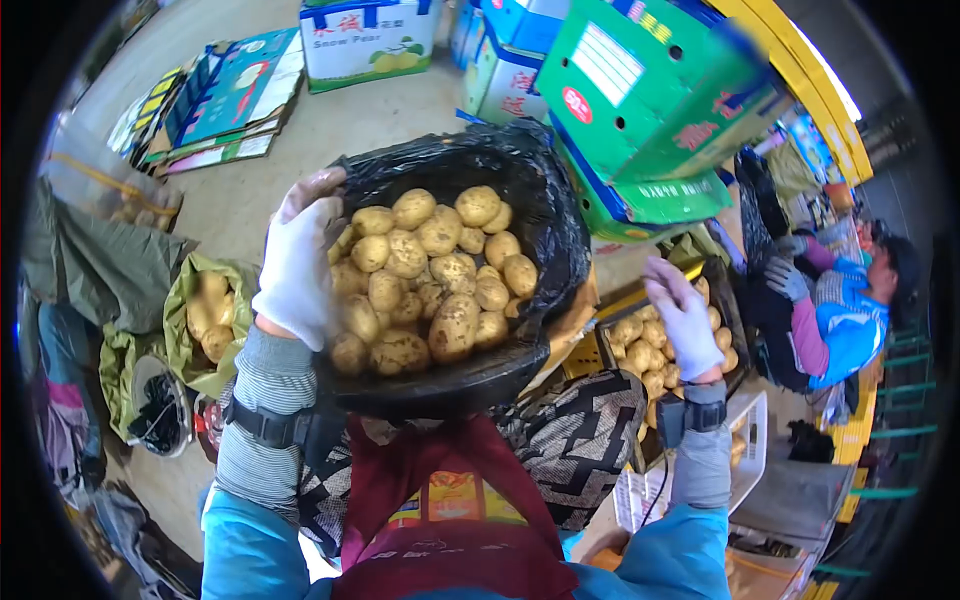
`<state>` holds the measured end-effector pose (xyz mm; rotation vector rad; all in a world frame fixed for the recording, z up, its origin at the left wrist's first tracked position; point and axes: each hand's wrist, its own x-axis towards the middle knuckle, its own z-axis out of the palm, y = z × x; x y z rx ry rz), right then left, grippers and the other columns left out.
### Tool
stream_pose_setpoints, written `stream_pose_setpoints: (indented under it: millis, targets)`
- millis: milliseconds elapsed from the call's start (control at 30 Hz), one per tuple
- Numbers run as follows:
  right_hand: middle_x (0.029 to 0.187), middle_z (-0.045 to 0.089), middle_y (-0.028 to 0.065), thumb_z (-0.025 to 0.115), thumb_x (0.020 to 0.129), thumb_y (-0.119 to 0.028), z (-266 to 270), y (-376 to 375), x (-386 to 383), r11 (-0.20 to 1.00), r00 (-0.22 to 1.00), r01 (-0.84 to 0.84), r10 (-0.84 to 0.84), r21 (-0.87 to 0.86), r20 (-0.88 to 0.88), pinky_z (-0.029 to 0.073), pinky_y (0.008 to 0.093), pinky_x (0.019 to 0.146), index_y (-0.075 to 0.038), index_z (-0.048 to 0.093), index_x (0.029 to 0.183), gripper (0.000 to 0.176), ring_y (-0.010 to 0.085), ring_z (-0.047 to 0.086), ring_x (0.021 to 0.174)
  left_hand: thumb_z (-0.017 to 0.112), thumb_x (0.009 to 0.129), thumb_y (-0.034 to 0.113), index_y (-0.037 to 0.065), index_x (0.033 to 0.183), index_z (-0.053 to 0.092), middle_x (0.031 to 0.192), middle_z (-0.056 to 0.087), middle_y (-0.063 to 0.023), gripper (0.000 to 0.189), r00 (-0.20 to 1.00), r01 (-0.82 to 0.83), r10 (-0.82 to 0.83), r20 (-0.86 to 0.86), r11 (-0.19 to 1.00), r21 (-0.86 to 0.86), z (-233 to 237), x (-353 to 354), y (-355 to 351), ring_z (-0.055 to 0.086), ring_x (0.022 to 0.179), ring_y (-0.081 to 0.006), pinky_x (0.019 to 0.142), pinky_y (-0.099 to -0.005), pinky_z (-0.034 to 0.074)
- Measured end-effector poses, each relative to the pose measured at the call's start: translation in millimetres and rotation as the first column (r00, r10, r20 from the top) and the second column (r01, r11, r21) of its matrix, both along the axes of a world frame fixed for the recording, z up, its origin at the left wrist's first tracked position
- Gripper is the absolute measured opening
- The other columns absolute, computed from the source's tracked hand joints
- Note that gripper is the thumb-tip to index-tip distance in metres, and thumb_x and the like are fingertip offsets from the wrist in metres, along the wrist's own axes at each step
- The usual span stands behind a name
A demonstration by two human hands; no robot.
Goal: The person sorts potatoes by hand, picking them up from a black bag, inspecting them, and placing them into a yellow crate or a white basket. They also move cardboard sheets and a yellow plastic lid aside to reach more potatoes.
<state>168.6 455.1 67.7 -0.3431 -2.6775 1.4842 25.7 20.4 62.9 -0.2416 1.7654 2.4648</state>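
Observation:
Potatoes (405, 255) fill a box lined with a black plastic bag (555, 215), which stands in front of my lap. My left hand (303, 255), in a white glove, is at the left rim of this box, its fingers bent over the edge beside the potatoes; whether they grip anything is hard to see. On the right, my right hand (685, 318), also gloved in white, is held above a dark crate of potatoes (650, 350). Its fingers are apart and nothing is in them.
Green cartons (640, 90) are stacked at the upper right, with a Snow Pear box (368, 45) at the top. Flattened cardboard (235, 90) lies upper left. A green sack of potatoes (210, 315) stands at left. Another person (845, 310) sits at right, wearing gloves.

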Motion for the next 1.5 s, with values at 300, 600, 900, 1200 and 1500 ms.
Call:
stream_pose_setpoints:
  millis: [300, 600, 900, 1200, 1500]
  targets:
    - [0.123, 0.059, 0.0237, 0.063, 0.088, -0.033, -110, -292, -167, 0.654, 0.799, -0.601, 0.483, 0.459, 0.358, 0.049, 0.0436, 0.095, -0.012, 0.052, 0.133, 0.05, 0.0369, 0.061, 0.112, 0.054, 0.098, 0.024, 0.007, 0.131, 0.054, 0.124, 0.061, -0.0098, 0.037, 0.993, -0.094, 0.111, -0.042, 0.952, 0.292, 12, -6, -36, 0.061, 0.112, -0.0209, 0.092, -0.0328, 0.05]
    - [0.125, 0.055, 0.0186, 0.068, 0.078, -0.003, -172, -322, -198, 0.896, 0.864, -0.44, 0.401, 0.066, 0.306, 0.056, 0.0423, 0.085, -0.024, 0.05, 0.135, 0.063, 0.036, 0.063, 0.107, 0.055, 0.098, 0.024, 0.007, 0.128, 0.054, 0.121, 0.062, -0.0085, 0.034, 0.997, -0.048, 0.068, -0.03, 0.891, 0.451, 3, -6, -46, 0.063, 0.106, -0.0192, 0.088, -0.0308, 0.052]
    - [0.145, 0.041, 0.0176, 0.057, 0.076, 0.019, -65, -221, -108, -0.209, 0.905, -0.203, 0.334, -0.957, -0.264, 0.044, 0.0493, 0.108, -0.022, 0.035, 0.147, 0.085, 0.0427, 0.044, 0.132, 0.055, 0.097, 0.023, 0.009, 0.127, 0.057, 0.12, 0.063, -0.006, 0.033, 0.998, 0.051, -0.054, 0.018, 0.987, 0.151, 7, 20, 12, 0.059, 0.109, -0.0147, 0.093, -0.0295, 0.045]
    - [0.141, 0.046, 0.011, 0.07, 0.079, 0.007, -46, -208, -67, -0.141, 0.946, -0.15, 0.267, -0.979, -0.183, 0.048, 0.0446, 0.103, -0.02, 0.034, 0.147, 0.081, 0.027, 0.051, 0.128, 0.062, 0.094, 0.01, -0.001, 0.124, 0.06, 0.117, 0.065, -0.0081, 0.032, 0.945, 0.303, -0.323, -0.038, 0.917, -0.261, -7, 28, 47, 0.06, 0.105, -0.0128, 0.092, -0.0255, 0.048]
    - [0.141, 0.044, 0.011, 0.083, 0.076, -0.01, -52, -107, -22, 0.925, 0.715, -0.198, -0.089, -0.323, -0.693, 0.045, 0.0382, 0.104, -0.009, 0.042, 0.138, 0.074, 0.0232, 0.049, 0.126, 0.056, 0.099, 0.034, 0.01, 0.133, 0.055, 0.127, 0.061, -0.0063, 0.042, 0.907, 0.422, -0.421, 0.028, 0.906, -0.036, -44, -2, 33, 0.059, 0.11, -0.0163, 0.093, -0.029, 0.044]
